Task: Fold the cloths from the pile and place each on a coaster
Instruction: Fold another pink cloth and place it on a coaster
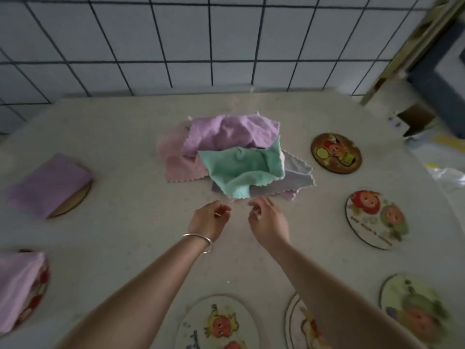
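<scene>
A pile of cloths (226,149) lies at the middle of the table: a purple one on top at the back, a green cloth (241,170) in front, pink and grey ones beneath. My left hand (208,220) and my right hand (268,220) hover side by side just short of the pile's near edge, fingers loosely curled, holding nothing. A folded purple cloth (47,183) rests on a coaster at the left. A folded pink cloth (18,283) lies on another coaster at the lower left.
Bare round picture coasters ring the table: one at the right rear (336,153), one at the right (377,219), one at the lower right (417,311), two at the near edge (216,323). A tiled wall stands behind. Boxes and plastic lie off the right side.
</scene>
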